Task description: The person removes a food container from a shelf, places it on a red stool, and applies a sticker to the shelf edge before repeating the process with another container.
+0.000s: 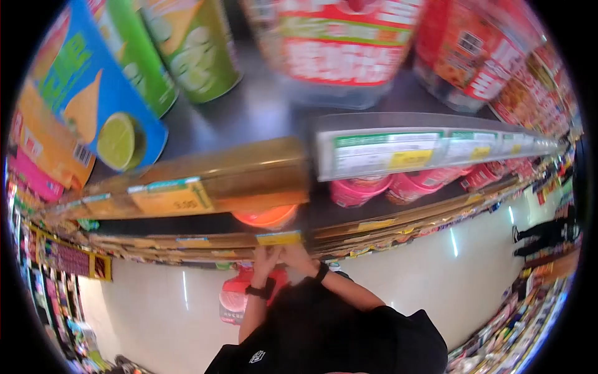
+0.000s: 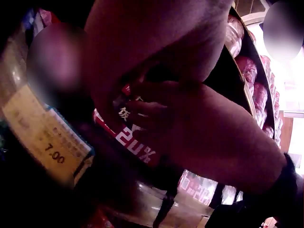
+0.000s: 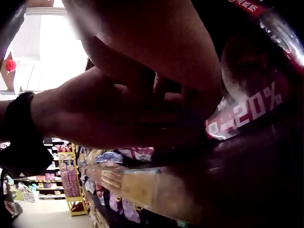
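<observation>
The left hand and right hand meet at a lower shelf, both on a red pack printed "20%". The left fingers curl against its front; I cannot tell how the right grip lies. Best to draw the pack out level, clear of the price tag.

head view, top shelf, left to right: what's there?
Blue lime-print chip pack → green chip canister → red-and-white labelled tub → red tub with a barcode label.
</observation>
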Motion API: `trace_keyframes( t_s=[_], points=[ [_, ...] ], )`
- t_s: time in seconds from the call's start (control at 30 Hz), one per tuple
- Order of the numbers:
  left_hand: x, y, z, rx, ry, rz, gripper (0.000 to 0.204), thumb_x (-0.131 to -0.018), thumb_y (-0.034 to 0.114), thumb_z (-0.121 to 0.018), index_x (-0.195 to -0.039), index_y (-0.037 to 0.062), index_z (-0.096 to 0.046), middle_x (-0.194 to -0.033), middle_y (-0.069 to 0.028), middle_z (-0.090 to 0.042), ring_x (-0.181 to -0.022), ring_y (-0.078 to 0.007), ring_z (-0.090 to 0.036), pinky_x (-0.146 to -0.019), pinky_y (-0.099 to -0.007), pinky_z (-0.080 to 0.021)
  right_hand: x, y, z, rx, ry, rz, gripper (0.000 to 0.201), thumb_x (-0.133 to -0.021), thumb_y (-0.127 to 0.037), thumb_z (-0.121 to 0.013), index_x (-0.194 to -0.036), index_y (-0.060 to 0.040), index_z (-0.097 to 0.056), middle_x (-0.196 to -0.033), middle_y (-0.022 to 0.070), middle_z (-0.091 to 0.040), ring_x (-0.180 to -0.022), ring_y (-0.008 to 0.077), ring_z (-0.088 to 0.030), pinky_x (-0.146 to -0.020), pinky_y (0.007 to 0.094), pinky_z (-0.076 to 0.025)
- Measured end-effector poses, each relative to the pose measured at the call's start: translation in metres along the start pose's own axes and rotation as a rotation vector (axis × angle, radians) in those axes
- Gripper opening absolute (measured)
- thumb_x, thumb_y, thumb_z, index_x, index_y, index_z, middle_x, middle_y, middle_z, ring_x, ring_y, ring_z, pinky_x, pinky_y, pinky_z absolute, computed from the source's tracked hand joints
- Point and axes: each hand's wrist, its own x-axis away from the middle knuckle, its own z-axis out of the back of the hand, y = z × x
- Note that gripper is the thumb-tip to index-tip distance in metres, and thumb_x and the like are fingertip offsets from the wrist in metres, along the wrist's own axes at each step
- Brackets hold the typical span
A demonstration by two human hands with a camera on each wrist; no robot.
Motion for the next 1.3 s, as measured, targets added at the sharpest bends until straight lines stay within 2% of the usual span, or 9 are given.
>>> trace_keyframes(
  t_s=[0.07, 0.17, 0.3, 0.57, 0.83, 1.0, 1.1, 1.13, 1.3],
  points=[
    [0.014, 0.028, 0.017, 0.054, -0.078, 0.127, 0.028, -0.089, 0.012, -0.064, -0.114, -0.0017, -0.061, -0.108, -0.0176, -0.063, -0.089, -0.0185, -0.064, -0.071, -0.0323, -0.053, 0.009, 0.003, -0.010, -0.040, -0.108, -0.022, 0.024, -0.080, -0.011, -0.060, -0.103, -0.0011, -0.063, -0.099, 0.0211, -0.064, -0.093, 0.0395, -0.062, -0.079, 0.0476, -0.049],
    [0.030, 0.024, 0.021, 0.083, 0.154, -0.061, 0.029, -0.089, 0.010, -0.063, -0.115, -0.0011, -0.061, -0.108, -0.0176, -0.062, -0.090, -0.0178, -0.064, -0.068, -0.0293, -0.053, 0.010, -0.001, -0.027, 0.013, -0.282, -0.041, 0.022, -0.080, -0.009, -0.058, -0.100, -0.0020, -0.064, -0.103, 0.0198, -0.064, -0.096, 0.0396, -0.060, -0.079, 0.0461, -0.050],
    [0.058, 0.013, 0.050, -0.097, 0.230, -0.122, 0.034, -0.089, 0.016, -0.063, -0.119, -0.0011, -0.060, -0.108, -0.0151, -0.060, -0.092, -0.0220, -0.065, -0.080, -0.0322, -0.053, 0.016, -0.006, -0.055, -0.011, -0.357, 0.108, 0.029, -0.076, -0.005, -0.056, -0.103, -0.0018, -0.064, -0.112, 0.0178, -0.062, -0.101, 0.0381, -0.060, -0.087, 0.0439, -0.049],
    [0.137, -0.004, 0.090, -0.095, 0.254, 0.208, 0.054, -0.093, 0.033, -0.058, -0.129, -0.0059, -0.050, -0.120, -0.0210, -0.059, -0.111, -0.0312, -0.060, -0.094, -0.0372, -0.048, 0.040, -0.004, -0.123, -0.050, -0.707, 0.214, 0.033, -0.074, -0.002, -0.056, -0.105, -0.0008, -0.065, -0.111, 0.0172, -0.064, -0.107, 0.0353, -0.058, -0.096, 0.0430, -0.044],
    [0.227, -0.063, 0.116, -0.171, 0.477, 0.497, 0.061, -0.087, 0.043, -0.065, -0.123, -0.0052, -0.054, -0.118, -0.0272, -0.058, -0.112, -0.0393, -0.056, -0.096, -0.0423, -0.045, 0.080, 0.019, -0.204, -0.045, -1.017, 0.181, 0.028, -0.079, -0.006, -0.058, -0.106, 0.0007, -0.064, -0.106, 0.0194, -0.064, -0.104, 0.0363, -0.059, -0.095, 0.0422, -0.045],
    [0.307, -0.188, 0.096, -0.524, 0.672, 0.817, 0.091, -0.071, 0.051, -0.077, -0.135, -0.0026, -0.040, -0.130, -0.0275, -0.050, -0.122, -0.0438, -0.046, -0.101, -0.0462, -0.041, 0.110, 0.066, -0.256, 0.097, -1.140, 0.199, 0.053, -0.081, -0.016, -0.064, -0.128, 0.0012, -0.048, -0.125, 0.0231, -0.052, -0.117, 0.0371, -0.051, -0.101, 0.0427, -0.041],
    [0.328, -0.191, 0.102, 0.004, 0.768, 0.826, 0.085, -0.073, 0.041, -0.079, -0.135, -0.0011, -0.038, -0.131, -0.0270, -0.050, -0.123, -0.0401, -0.048, -0.101, -0.0445, -0.042, 0.125, 0.097, -0.283, 0.167, -1.162, 0.208, 0.062, -0.079, -0.017, -0.066, -0.133, 0.0017, -0.042, -0.128, 0.0252, -0.049, -0.121, 0.0385, -0.047, -0.103, 0.0422, -0.039],
    [0.328, -0.186, 0.108, 0.287, 0.747, 0.657, 0.084, -0.076, 0.036, -0.079, -0.138, 0.0007, -0.035, -0.132, -0.0233, -0.051, -0.124, -0.0317, -0.049, -0.102, -0.0405, -0.042, 0.124, 0.102, -0.290, 0.198, -1.243, 0.113, 0.072, -0.077, -0.019, -0.069, -0.138, 0.0019, -0.036, -0.131, 0.0262, -0.046, -0.125, 0.0397, -0.044, -0.106, 0.0430, -0.037],
    [0.338, -0.212, 0.095, 0.427, 0.647, 0.673, 0.071, -0.086, 0.031, -0.073, -0.138, -0.0002, -0.037, -0.130, -0.0132, -0.054, -0.119, -0.0198, -0.051, -0.103, -0.0345, -0.040, 0.129, 0.128, -0.318, 0.030, -1.219, 0.086, 0.081, -0.075, -0.020, -0.071, -0.142, 0.0018, -0.030, -0.136, 0.0270, -0.043, -0.131, 0.0389, -0.040, -0.110, 0.0427, -0.033]
  ],
)
